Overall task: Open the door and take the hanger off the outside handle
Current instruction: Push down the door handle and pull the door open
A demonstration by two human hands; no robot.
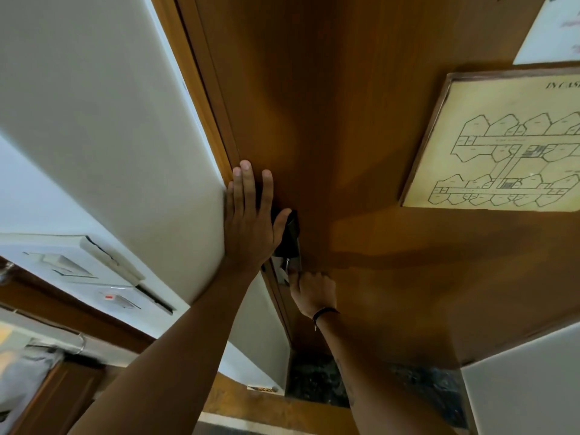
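Left hand [251, 215]: fingers straight and slightly spread, palm flat against the latch edge of the wooden door [361, 120], fingertips pointing up; thumb lay across a dark lock housing [290, 237] mounted on the door. It gripped nothing.

Right hand [314, 291]: fingers curled into a closed fist around the inside handle [284, 268], a metal lever just below the dark housing; only a short bright part of the lever showed above the knuckles. A dark band [324, 313] circled the wrist.

Door: brown wood grain, its edge against the wooden frame [201, 89]; no gap was discernible between them. The outside handle and the hanger lay on the far side, out of sight.

On the door, right of the hands: a framed floor plan [502, 146] on yellowed paper, heading partly legible "IN CAS"; above it the corner of a white sheet [552, 29].

Left of the frame: white wall [103, 114], with a wall-mounted telephone [103, 255] lower down.

Below: dark stone threshold [317, 381].
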